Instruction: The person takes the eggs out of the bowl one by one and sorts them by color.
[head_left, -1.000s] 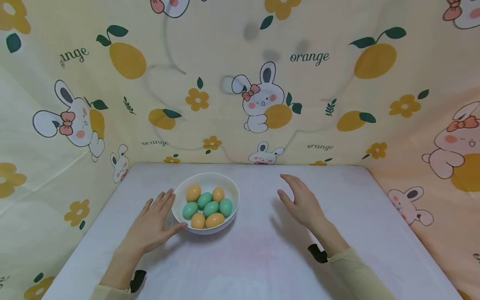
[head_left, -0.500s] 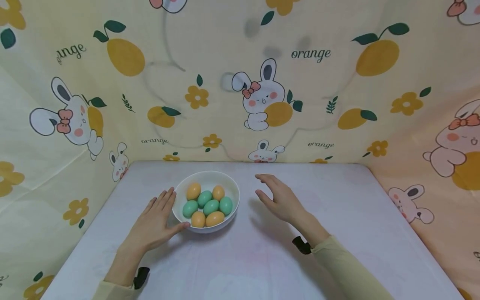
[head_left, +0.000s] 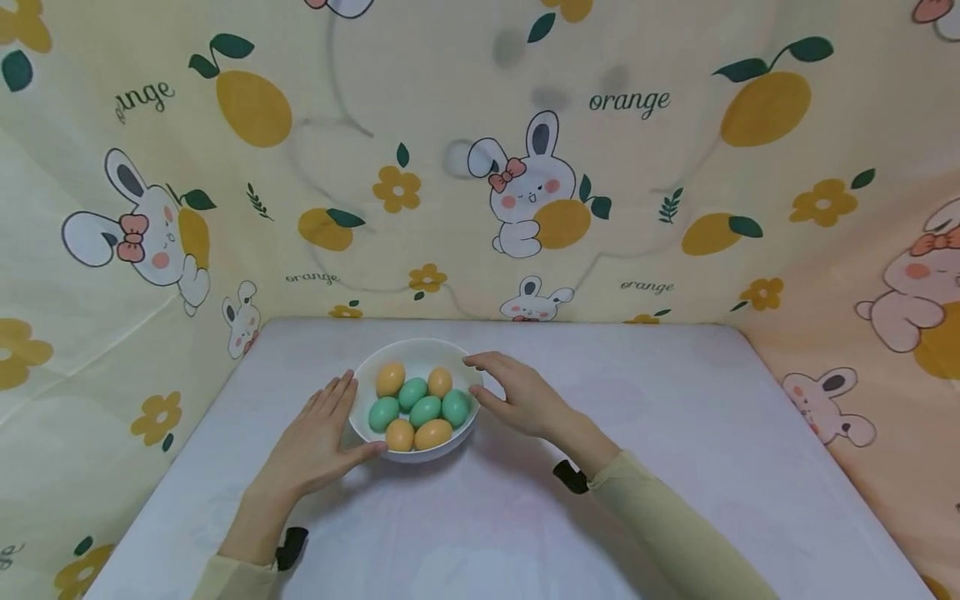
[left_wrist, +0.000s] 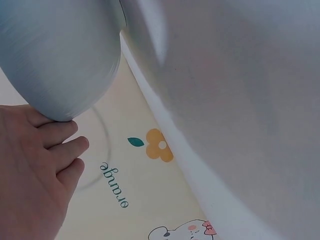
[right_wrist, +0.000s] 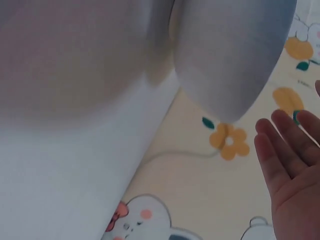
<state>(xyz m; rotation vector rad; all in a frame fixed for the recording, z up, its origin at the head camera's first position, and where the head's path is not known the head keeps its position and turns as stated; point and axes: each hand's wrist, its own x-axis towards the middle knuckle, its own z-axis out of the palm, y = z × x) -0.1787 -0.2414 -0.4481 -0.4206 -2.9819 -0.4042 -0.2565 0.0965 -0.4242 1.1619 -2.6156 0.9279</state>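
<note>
Flanking the white bowl, the two hands are facing each other across its rim, and the left hand is lying the closer of the two. Its fingers are running nearly straight along the bowl's left wall, its thumb is resting by the near edge, and the left wrist view is showing at least one finger touching the outer wall; thumb and fingers are standing wide, not gripping. The right hand is hovering at the bowl's right side, thumb and forefinger parted and lightly bent, and it is holding nothing. In the head view those two tips are overlapping the right rim, so whether they are touching it I cannot tell; in the right wrist view the other fingers are standing apart from the wall. The bowl is sitting upright on the white table, left of its middle and toward the far edge, so it is lying directly leftward of the right palm. Being round, it is offering no long axis; in my judgement any two-handed hold would be turning on the line across its width, palm to palm. Inside, four green eggs and four yellow eggs are clustering loosely, the green one at the right lying nearest the right thumb, so a push on one side would probably be setting them rolling.
</note>
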